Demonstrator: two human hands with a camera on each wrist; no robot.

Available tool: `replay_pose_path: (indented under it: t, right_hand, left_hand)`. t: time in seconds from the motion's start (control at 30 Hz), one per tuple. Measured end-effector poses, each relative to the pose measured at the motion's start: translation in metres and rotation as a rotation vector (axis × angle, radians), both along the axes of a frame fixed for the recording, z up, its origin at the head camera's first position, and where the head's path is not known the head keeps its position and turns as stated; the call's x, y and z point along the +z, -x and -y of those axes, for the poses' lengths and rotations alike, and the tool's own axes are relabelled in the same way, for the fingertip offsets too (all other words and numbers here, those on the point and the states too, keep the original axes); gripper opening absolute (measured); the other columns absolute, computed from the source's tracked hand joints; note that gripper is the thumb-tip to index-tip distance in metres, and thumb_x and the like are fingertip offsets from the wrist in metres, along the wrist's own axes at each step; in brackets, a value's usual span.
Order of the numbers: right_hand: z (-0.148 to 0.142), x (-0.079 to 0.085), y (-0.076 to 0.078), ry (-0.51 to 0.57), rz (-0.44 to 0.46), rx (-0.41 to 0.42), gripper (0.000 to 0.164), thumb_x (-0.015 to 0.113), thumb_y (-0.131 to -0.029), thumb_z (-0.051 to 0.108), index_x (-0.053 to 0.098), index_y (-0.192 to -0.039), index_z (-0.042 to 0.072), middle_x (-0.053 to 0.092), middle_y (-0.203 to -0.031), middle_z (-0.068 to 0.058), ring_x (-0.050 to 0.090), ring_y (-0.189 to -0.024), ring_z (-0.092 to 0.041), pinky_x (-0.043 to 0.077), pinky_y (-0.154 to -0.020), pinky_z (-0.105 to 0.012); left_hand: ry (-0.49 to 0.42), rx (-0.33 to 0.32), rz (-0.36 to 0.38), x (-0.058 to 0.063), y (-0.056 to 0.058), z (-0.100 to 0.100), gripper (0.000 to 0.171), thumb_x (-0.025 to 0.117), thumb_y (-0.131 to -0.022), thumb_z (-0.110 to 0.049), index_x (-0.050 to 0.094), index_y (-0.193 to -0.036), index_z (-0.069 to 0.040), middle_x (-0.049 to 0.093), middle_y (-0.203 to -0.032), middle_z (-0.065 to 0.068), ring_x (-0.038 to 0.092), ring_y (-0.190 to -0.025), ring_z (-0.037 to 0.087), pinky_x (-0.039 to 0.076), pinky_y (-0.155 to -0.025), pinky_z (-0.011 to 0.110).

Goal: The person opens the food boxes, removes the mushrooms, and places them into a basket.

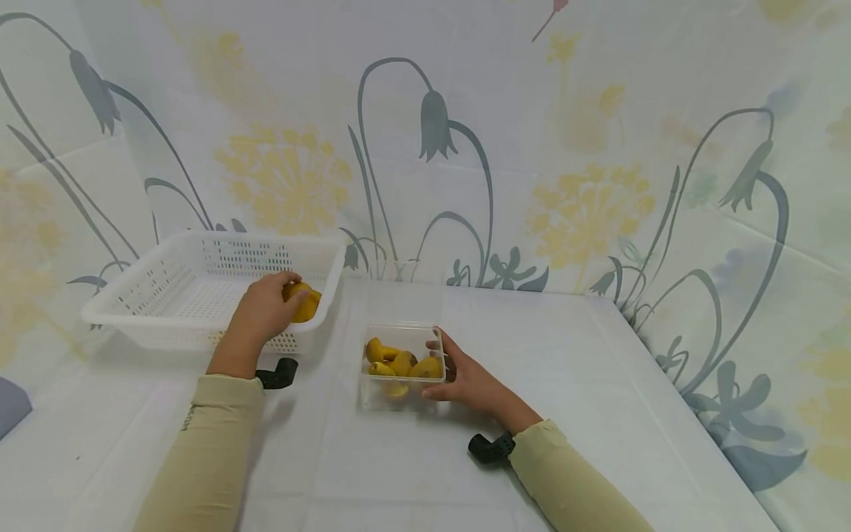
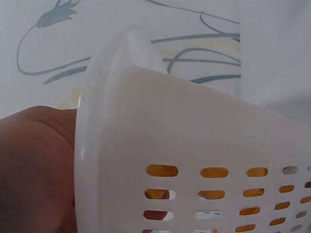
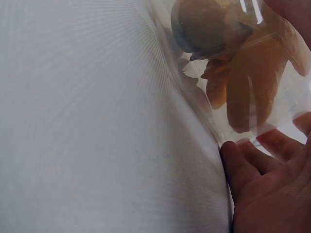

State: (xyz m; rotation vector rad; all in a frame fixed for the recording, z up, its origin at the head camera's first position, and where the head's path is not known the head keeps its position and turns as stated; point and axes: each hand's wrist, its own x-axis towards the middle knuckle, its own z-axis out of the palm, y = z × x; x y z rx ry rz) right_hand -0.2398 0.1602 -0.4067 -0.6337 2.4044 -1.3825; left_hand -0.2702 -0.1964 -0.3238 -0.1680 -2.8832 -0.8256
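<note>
The left hand (image 1: 261, 309) grips a yellow fruit (image 1: 306, 305) inside the white basket (image 1: 159, 338); the basket's wall mostly hides it from the wrist camera, so the exact hold is unclear. The right hand (image 1: 475, 382) grips the clear box (image 1: 377, 400) of yellow pieces (image 1: 402, 363), presumably for steadiness. That wall separates fruit and box; flowered cloth (image 1: 505, 44) hangs behind.

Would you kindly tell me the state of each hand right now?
Left hand: holding a yellow piece in the white basket.
Right hand: gripping the clear box by its right side.
</note>
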Motion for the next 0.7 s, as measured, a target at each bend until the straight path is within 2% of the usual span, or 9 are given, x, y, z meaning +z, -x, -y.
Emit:
replay_pose_path:
  t: [0.23, 0.53, 0.7]
  right_hand:
    - [0.000, -0.001, 0.002, -0.009, 0.000, -0.003, 0.110, 0.079, -0.080, 0.034, -0.001, -0.155, 0.036, 0.027, -0.159, 0.002, 0.035, -0.144, -0.026, 0.033, -0.115, -0.048]
    - [0.000, -0.002, 0.002, -0.010, 0.005, -0.012, 0.111, 0.080, -0.080, 0.034, -0.001, -0.155, 0.037, 0.027, -0.159, 0.003, 0.035, -0.144, -0.025, 0.033, -0.115, -0.047]
    - [0.000, -0.002, 0.002, -0.014, 0.002, -0.009, 0.112, 0.080, -0.079, 0.034, -0.001, -0.156, 0.033, 0.027, -0.159, 0.002, 0.034, -0.144, -0.025, 0.033, -0.115, -0.047]
  left_hand:
    - [0.042, -0.007, 0.046, 0.003, -0.001, -0.001, 0.051, 0.042, -0.103, -0.034, 0.043, -0.143, -0.002, 0.046, -0.142, 0.028, 0.046, -0.127, 0.046, 0.040, -0.104, 0.059]
    - [0.028, -0.022, 0.057, 0.008, -0.001, -0.003, 0.047, 0.040, -0.103, -0.031, 0.046, -0.141, -0.004, 0.043, -0.144, 0.028, 0.043, -0.129, 0.045, 0.037, -0.106, 0.060]
    - [0.031, -0.046, 0.064, 0.011, -0.003, -0.007, 0.046, 0.040, -0.104, -0.031, 0.046, -0.141, -0.004, 0.041, -0.146, 0.027, 0.040, -0.132, 0.045, 0.035, -0.107, 0.060]
